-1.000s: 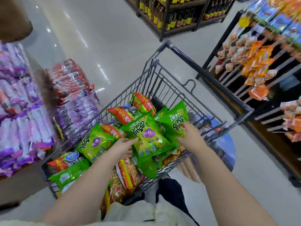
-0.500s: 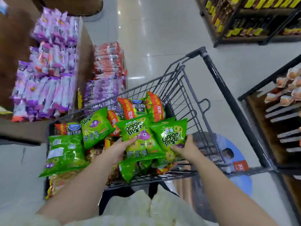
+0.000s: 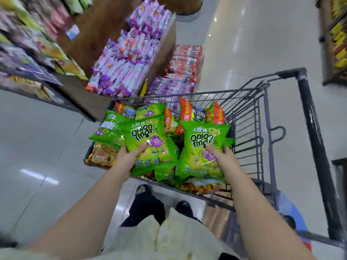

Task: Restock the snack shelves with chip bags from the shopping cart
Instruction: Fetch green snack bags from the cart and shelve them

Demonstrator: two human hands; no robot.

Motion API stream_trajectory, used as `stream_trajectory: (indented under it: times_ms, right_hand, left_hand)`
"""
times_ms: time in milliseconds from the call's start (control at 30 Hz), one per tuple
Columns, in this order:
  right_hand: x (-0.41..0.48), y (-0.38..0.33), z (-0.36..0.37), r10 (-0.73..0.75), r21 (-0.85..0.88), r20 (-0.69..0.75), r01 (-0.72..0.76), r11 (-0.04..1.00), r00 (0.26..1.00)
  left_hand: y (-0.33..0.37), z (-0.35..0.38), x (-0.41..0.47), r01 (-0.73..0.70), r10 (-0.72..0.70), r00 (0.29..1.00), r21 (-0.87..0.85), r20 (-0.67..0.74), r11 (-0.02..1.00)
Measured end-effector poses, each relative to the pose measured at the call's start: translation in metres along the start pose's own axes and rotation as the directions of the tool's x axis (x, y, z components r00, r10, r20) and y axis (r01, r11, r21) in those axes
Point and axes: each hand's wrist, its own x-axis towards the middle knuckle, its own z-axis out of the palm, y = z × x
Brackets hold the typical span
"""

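Observation:
A dark wire shopping cart (image 3: 262, 113) stands in front of me, heaped with green and orange chip bags. My left hand (image 3: 127, 156) grips a green onion-rings bag (image 3: 144, 134) by its lower edge, thumb on the front. My right hand (image 3: 223, 156) holds a second green onion-rings bag (image 3: 201, 145) the same way. Both bags are raised a little above the heap in the cart. More green bags (image 3: 110, 128) and orange bags (image 3: 189, 113) lie beneath and behind them.
A snack shelf (image 3: 28, 59) with mixed packets runs along the left. Beyond the cart a wooden display holds purple packets (image 3: 129, 59), and red packets (image 3: 185, 61) are stacked beside it. Another shelf (image 3: 336, 40) stands at the far right. Grey floor lies between.
The view has swung left, bringing the left snack shelf into sight. Both hands have lifted their green bags slightly higher and apart over the cart.

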Motion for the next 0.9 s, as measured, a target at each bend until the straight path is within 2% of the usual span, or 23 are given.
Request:
stream_trajectory:
  times_ms: [100, 200, 300, 433, 500, 600, 767, 900]
  right_hand:
    - [-0.002, -0.035, 0.039, -0.08, -0.039, 0.189, 0.088, 0.995, 0.979]
    - [-0.011, -0.065, 0.091, -0.135, -0.071, 0.293, 0.162, 0.984, 0.947]
    - [-0.026, -0.088, 0.151, -0.044, -0.02, 0.47, 0.06, 0.998, 0.882]
    - [-0.053, -0.104, 0.229, 0.058, -0.015, 0.64, -0.063, 0.998, 0.766]
    - [-0.069, -0.11, 0.27, 0.069, -0.033, 0.7, -0.064, 0.997, 0.711]
    - [-0.101, -0.123, 0.34, 0.049, -0.072, 0.741, 0.006, 0.997, 0.67]
    - [-0.163, -0.146, 0.475, -0.058, -0.047, 0.814, 0.165, 0.985, 0.578]
    - [-0.201, -0.155, 0.577, -0.08, -0.053, 0.835, 0.225, 0.973, 0.545]
  left_hand:
    - [0.006, -0.04, -0.017, -0.094, 0.077, 0.983, -0.102, -0.165, 0.99]
    - [0.012, -0.083, -0.037, -0.18, 0.117, 0.956, -0.224, -0.268, 0.958]
    - [0.007, -0.133, -0.05, -0.209, 0.117, 0.931, -0.242, -0.346, 0.948]
    - [-0.011, -0.206, -0.062, -0.194, 0.009, 0.883, -0.348, -0.469, 0.917]
    - [-0.025, -0.249, -0.063, -0.195, -0.053, 0.869, -0.439, -0.493, 0.877]
    - [-0.037, -0.318, -0.063, -0.213, -0.107, 0.846, -0.514, -0.523, 0.831]
    - [-0.036, -0.438, -0.064, -0.315, -0.142, 0.774, -0.571, -0.616, 0.758]
    - [-0.04, -0.533, -0.053, -0.414, -0.132, 0.746, -0.609, -0.653, 0.677]
